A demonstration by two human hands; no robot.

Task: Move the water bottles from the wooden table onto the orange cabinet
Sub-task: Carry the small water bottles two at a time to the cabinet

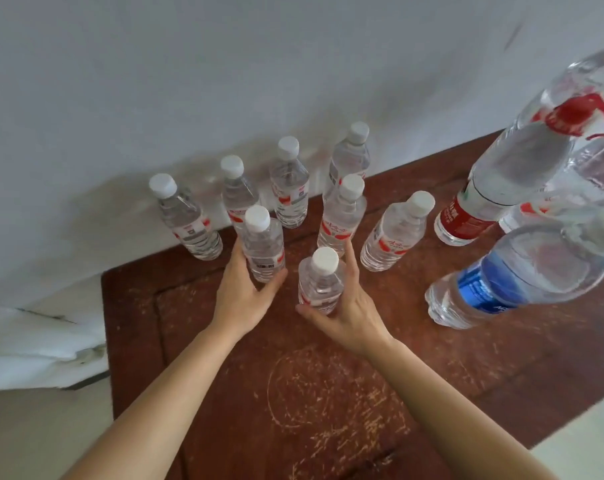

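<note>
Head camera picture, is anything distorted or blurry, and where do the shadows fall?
Head view: wide-angle bend fans the small bottles outward; the large bottles at the right edge are stretched and blurred; soft shadows on the wall; both hands sharp.

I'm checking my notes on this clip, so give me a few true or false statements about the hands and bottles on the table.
1. Each hand grips a small bottle. True: left hand holds one, right hand holds another.
2. The small bottles have red caps. False: white caps.
3. A blue-labelled bottle stands at the right. True.
4. The bottles sit on an orange cabinet. False: on a scratched wooden table.
</note>
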